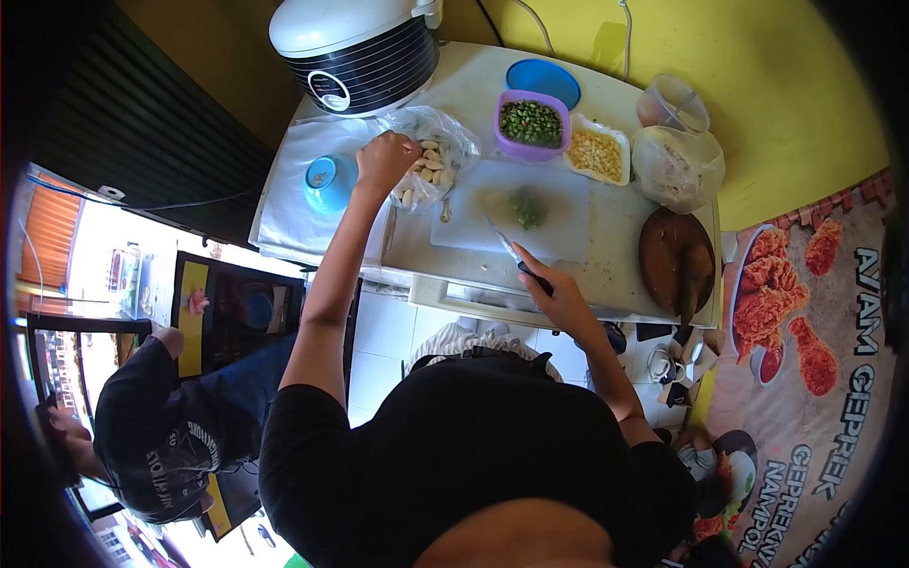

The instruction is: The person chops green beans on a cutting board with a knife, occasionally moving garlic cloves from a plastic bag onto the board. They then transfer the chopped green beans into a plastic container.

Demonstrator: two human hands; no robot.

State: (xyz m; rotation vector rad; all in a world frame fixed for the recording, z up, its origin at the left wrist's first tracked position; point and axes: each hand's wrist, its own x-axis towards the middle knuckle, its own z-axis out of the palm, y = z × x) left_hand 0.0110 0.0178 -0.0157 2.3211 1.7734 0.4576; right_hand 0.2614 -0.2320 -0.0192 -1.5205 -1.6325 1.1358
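Garlic bag (pixel 431 166) at 11 o'clock takes the left hand (pixel 383 159), fingers closed inside; right hand (pixel 559 293) grips a knife (pixel 516 256) over the board (pixel 516 218).

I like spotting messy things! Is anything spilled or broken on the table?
Nothing looks spilled or broken. The left hand reaches into an open bag of garlic cloves, the right hand holds a knife on the cutting board by some chopped greens, and the purple tub of green chillies stands upright.
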